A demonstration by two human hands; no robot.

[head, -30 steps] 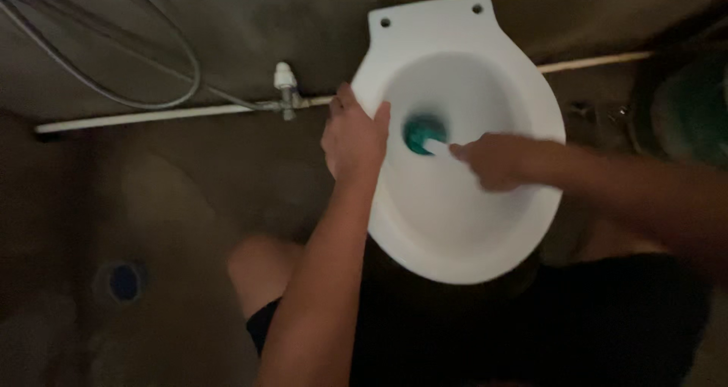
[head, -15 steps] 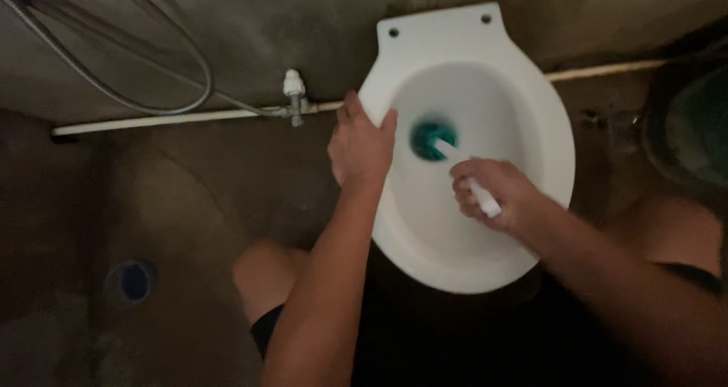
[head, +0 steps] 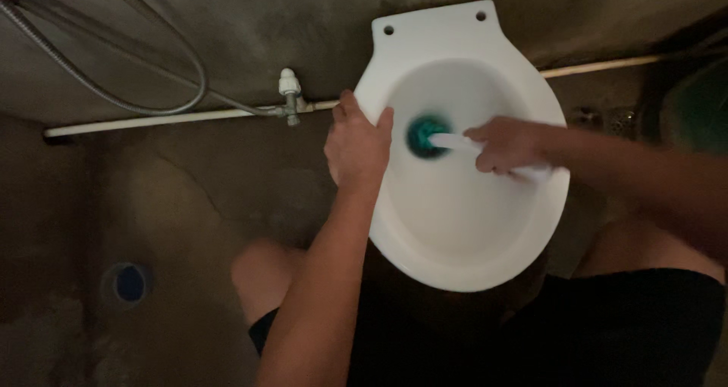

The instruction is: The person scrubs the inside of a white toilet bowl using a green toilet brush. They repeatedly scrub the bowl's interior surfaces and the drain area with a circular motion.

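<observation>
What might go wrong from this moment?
The brush is blurred with motion inside the bowl, so it may flick water onto the left hand gripping the rim close beside it. The right hand holds the handle low, near the head, so a slip could put the fingers against the bowl.

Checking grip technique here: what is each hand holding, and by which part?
The right hand holds the brush by its white handle. The left hand grips the toilet seat at its rim.
</observation>
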